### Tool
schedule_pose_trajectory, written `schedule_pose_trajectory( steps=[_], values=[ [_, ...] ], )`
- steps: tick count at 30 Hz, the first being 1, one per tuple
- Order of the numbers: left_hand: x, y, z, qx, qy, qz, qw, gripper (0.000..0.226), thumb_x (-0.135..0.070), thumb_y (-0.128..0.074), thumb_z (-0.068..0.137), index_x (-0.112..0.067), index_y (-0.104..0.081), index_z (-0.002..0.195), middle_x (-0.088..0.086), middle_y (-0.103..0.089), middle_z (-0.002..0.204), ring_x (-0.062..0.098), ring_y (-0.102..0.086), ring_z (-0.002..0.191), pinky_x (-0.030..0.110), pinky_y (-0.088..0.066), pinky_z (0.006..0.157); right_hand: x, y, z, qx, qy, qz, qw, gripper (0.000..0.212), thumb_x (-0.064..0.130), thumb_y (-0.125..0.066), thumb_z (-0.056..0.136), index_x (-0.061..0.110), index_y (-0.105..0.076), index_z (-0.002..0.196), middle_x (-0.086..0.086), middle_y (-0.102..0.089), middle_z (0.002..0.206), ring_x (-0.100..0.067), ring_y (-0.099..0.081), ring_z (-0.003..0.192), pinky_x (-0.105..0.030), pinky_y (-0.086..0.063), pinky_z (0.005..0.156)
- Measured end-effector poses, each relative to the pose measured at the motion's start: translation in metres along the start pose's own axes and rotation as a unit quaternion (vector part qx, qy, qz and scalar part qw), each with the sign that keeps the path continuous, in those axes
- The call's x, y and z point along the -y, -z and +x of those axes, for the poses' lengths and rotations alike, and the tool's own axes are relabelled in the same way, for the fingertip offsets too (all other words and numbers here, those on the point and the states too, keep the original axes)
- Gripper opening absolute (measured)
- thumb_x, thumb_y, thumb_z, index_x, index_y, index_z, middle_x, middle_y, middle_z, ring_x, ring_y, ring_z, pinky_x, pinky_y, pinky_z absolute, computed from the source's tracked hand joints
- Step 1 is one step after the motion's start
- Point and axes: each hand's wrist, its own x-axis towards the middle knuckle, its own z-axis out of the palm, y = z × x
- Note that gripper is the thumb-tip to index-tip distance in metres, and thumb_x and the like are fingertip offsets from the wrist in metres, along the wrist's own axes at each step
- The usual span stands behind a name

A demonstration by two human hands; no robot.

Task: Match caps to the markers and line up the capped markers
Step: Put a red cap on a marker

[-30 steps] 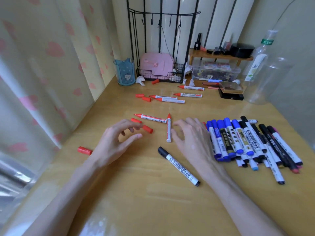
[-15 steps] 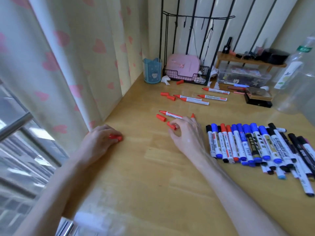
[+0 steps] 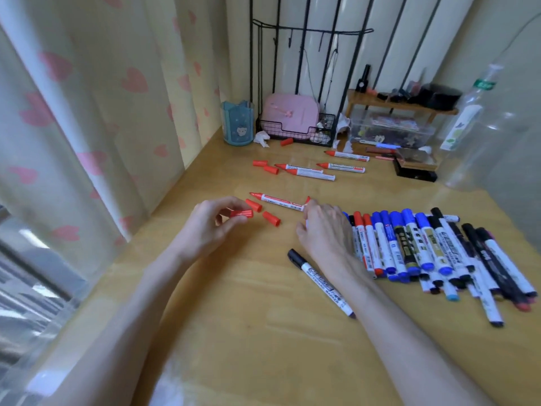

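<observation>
My left hand [image 3: 213, 227] pinches a red cap [image 3: 241, 213] just above the table [image 3: 248, 332]. Two loose red caps [image 3: 254, 205] [image 3: 271, 218] lie right beside it. My right hand [image 3: 322, 230] curls over an uncapped red marker; only its red tip [image 3: 308, 199] pokes out past my fingers. Another uncapped red marker [image 3: 278, 200] lies between my hands. A row of capped blue, red and black markers [image 3: 424, 247] lies to the right of my right hand. One black-capped marker [image 3: 320, 282] lies apart by my right wrist.
Several uncapped red markers [image 3: 310, 174] and two red caps [image 3: 260, 163] lie farther back; one more cap [image 3: 287, 141] sits by the wire basket [image 3: 295, 133]. A blue pen cup [image 3: 237, 123], clear box [image 3: 392, 130] and plastic bottle [image 3: 468, 121] line the back. A curtain hangs left.
My left hand has come back from the table's left edge carrying the red cap and now holds it near the other caps. My right hand stays over the red marker.
</observation>
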Motion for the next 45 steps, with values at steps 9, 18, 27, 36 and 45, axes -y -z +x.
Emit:
schedule_pose_trajectory(
  steps=[9,18,27,36,45],
  values=[
    [-0.028,-0.046,0.039,0.019,-0.024,-0.079,0.996,0.006,-0.024,-0.072,0.099,-0.022,-0.07,0.104,-0.003,-0.079,0.086,0.017,-0.077,0.081,0.051,-0.057,0.075,-0.023,0.014,0.005,-0.006,-0.027,0.017,0.999,0.018,0.022,-0.063,0.1,0.01,-0.06,0.113,-0.013,-0.07,0.102,-0.034,-0.067,0.099,-0.034,-0.037,0.067],
    [-0.036,-0.069,0.038,-0.005,-0.031,-0.138,0.99,0.007,-0.023,-0.072,0.099,-0.021,-0.071,0.105,0.001,-0.073,0.095,0.034,-0.068,0.077,0.054,-0.056,0.076,-0.078,0.031,-0.019,-0.086,0.007,0.122,0.989,0.017,0.02,-0.065,0.099,0.024,-0.069,0.115,0.0,-0.064,0.103,-0.026,-0.055,0.097,-0.044,-0.044,0.086],
    [-0.043,-0.074,0.036,0.014,-0.037,-0.128,0.991,0.009,-0.019,-0.074,0.097,-0.019,-0.071,0.105,-0.003,-0.074,0.104,0.029,-0.065,0.078,0.038,-0.053,0.071,-0.088,0.016,-0.026,-0.159,0.042,0.085,0.983,0.035,0.003,-0.073,0.091,0.03,-0.069,0.113,0.009,-0.061,0.094,-0.02,-0.053,0.088,-0.037,-0.037,0.084],
    [-0.042,-0.071,0.035,0.026,-0.039,-0.124,0.991,0.007,-0.021,-0.074,0.097,-0.023,-0.073,0.104,-0.002,-0.073,0.098,0.032,-0.063,0.077,0.043,-0.052,0.071,-0.088,0.014,-0.026,-0.157,0.058,0.07,0.983,0.044,-0.005,-0.075,0.083,0.027,-0.069,0.114,0.006,-0.06,0.097,-0.022,-0.052,0.09,-0.035,-0.037,0.078],
    [-0.048,-0.071,0.032,0.033,-0.015,-0.155,0.987,0.011,-0.023,-0.057,0.106,-0.015,-0.06,0.113,0.001,-0.077,0.098,0.024,-0.071,0.08,0.035,-0.057,0.08,-0.09,0.012,-0.027,-0.169,0.052,0.064,0.982,0.044,-0.004,-0.074,0.085,0.028,-0.068,0.115,0.007,-0.059,0.096,-0.022,-0.051,0.088,-0.037,-0.039,0.079]
  ],
)
